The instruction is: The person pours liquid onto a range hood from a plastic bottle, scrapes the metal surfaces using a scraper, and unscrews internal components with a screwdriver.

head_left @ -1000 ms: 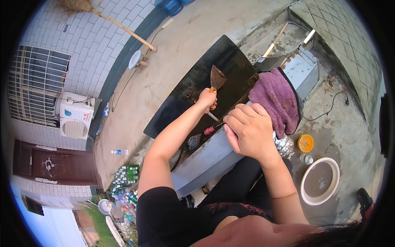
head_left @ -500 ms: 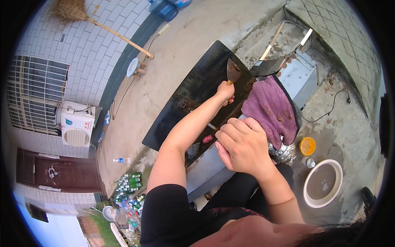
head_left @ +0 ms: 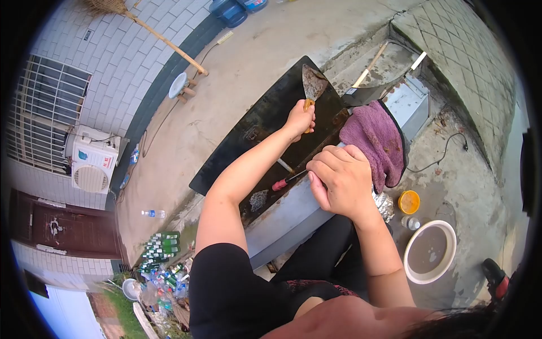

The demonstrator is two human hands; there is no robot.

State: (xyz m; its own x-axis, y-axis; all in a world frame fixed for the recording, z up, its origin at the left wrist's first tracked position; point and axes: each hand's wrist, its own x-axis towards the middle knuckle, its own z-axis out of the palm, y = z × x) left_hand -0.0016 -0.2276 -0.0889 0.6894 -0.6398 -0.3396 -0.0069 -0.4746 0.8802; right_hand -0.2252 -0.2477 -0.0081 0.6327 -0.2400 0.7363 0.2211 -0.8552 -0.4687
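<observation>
A: Where's the scraper (head_left: 314, 85)?
B: In the left hand (head_left: 299, 120), fingers wrapped round its handle. The blade points between twelve and one o'clock from that fist, over the dark panel (head_left: 243, 135), and the handle's butt points back towards six.
A: And the right hand (head_left: 341, 178)?
B: Further off, at about five o'clock from the left, above the metal housing (head_left: 285, 209). Its fingers are curled, but the palm is turned away, so I can't tell if they are clamped on anything.
A: What's beside it?
B: The purple cloth (head_left: 370, 133) at one o'clock, and a red-handled tool (head_left: 279, 185) at nine, its thin shaft running towards the fingers. I can't see where the shaft ends.
A: Anything else hard to make out?
B: Most of the scraper's handle is covered, and I can't tell whether the blade touches the panel.
</observation>
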